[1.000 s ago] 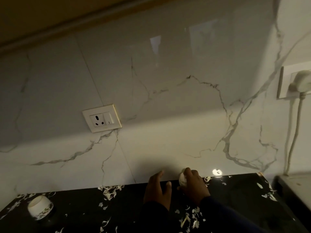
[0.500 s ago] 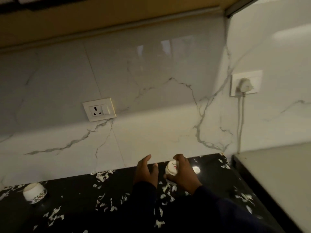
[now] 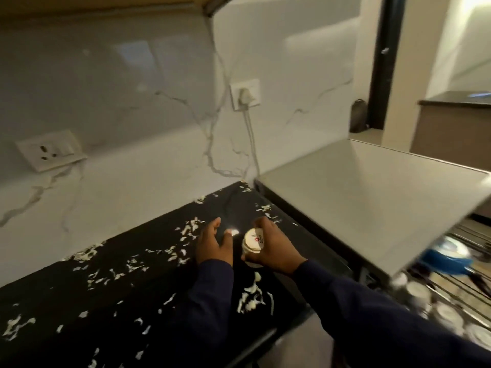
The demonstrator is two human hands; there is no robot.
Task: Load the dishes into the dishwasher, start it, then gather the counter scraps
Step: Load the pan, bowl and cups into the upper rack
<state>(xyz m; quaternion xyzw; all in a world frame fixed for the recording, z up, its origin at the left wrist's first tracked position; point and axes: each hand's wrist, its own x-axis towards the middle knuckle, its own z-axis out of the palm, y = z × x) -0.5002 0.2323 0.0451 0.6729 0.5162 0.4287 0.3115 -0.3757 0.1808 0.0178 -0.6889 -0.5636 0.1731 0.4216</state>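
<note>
- Right hand (image 3: 271,248) grips a small white cup (image 3: 253,241), fingers curled round its side, the cup tipped so its round base with a red mark faces the camera.
- Cup sits low over the black counter (image 3: 66,296), near the counter's right end; whether it touches the surface, I can't tell.
- Left hand (image 3: 215,247) just beside it, fingers loosely spread and holding nothing, palm down over the counter.
- Pale scraps (image 3: 252,298) scattered all across the dark top, a thicker clump right under the wrists, more along the marble backsplash (image 3: 127,107).
- Both arms in dark blue sleeves (image 3: 358,309).
- Off to the right, a grey appliance top (image 3: 372,197) butts against the counter's end.
- Below it, far right, a wire rack (image 3: 451,296) with a blue dish (image 3: 446,258) and some pale round dishes, all blurred.
- On the wall: one socket (image 3: 50,151) to the left, another with a white plug (image 3: 244,96) and cord hanging down in the corner.
</note>
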